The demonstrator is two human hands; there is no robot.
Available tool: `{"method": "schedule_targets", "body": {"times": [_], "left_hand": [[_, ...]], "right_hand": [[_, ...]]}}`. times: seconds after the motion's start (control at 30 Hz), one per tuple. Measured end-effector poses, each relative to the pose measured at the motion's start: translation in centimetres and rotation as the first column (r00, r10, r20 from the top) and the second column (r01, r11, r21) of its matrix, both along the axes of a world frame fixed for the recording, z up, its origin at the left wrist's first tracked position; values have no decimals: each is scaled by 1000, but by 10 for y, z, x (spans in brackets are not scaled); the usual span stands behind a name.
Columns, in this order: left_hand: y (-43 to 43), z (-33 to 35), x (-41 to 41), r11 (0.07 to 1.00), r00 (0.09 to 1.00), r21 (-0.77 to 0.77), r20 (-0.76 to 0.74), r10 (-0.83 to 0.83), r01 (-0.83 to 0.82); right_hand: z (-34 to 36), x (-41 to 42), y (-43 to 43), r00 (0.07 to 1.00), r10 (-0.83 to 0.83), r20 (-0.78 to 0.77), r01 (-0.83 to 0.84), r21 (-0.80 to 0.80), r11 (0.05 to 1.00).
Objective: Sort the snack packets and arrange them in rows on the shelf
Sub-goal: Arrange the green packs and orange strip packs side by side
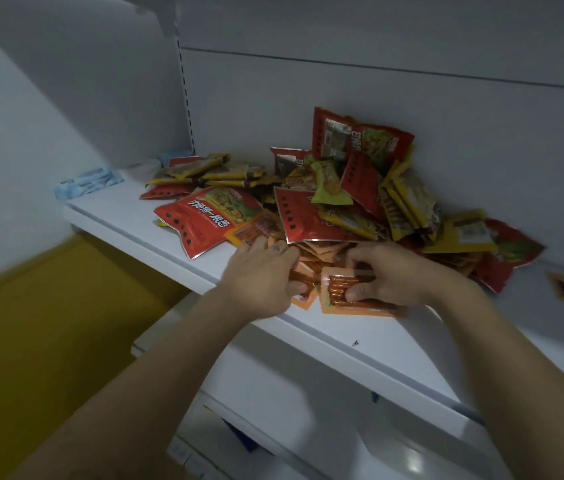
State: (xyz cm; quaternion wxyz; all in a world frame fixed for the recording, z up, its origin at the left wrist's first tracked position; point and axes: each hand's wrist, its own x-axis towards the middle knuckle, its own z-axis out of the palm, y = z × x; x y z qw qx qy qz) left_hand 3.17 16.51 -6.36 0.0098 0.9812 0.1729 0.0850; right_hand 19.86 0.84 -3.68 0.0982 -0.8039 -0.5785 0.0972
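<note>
Left forearm [169, 358] and right forearm [502, 341]: bare along the visible length. Left grip [263, 275]: small dark mark on one finger near the knuckle, possibly a tattoo; blur prevents confirmation. Right grip [391, 277]: thumbnail trimmed short.

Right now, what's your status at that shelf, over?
Left hand and right hand each gripping orange stick packets at shelf front. Mixed pile behind, unsorted, no rows yet. Red packet overlapping the orange stack.
</note>
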Motion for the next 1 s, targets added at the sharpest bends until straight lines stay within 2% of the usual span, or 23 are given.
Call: {"method": "schedule_targets", "body": {"times": [0.1, 0.3, 0.5, 0.63, 0.73, 0.87, 0.93, 1.0], "left_hand": [[2, 9, 3, 999, 995, 47, -100, -18, 23], [5, 17, 9, 998, 982, -41, -184, -54, 47], [7, 18, 13, 994, 969, -107, -247, -28, 1], [4, 26, 15, 999, 948, -48, -317, 2, -18], [1, 30, 19, 993, 925, -101, -380, 17, -60], [-5, 30, 15, 986, 953, -157, -304, 5, -56], [-8, 30, 11, 985, 973, -164, -232, 18, -57], [-9, 31, 6, 965, 988, -246, -144, 50, -85]], "right_hand": [[-1, 3, -2, 999, -42, 4, 42, -28, 999], [2, 1, -5, 1000, -26, 15, 28, -105, 994], [4, -2, -5, 990, -88, -106, 72, -151, 986], [5, -4, -4, 984, -89, -155, 64, -160, 985], [5, -2, -7, 990, -94, -101, 75, -175, 982], [2, -5, -6, 994, -94, -58, 83, -163, 983], [0, -4, -4, 993, -97, -73, 92, -73, 993], [0, -1, -5, 991, -101, -93, 104, 27, 994]]}}
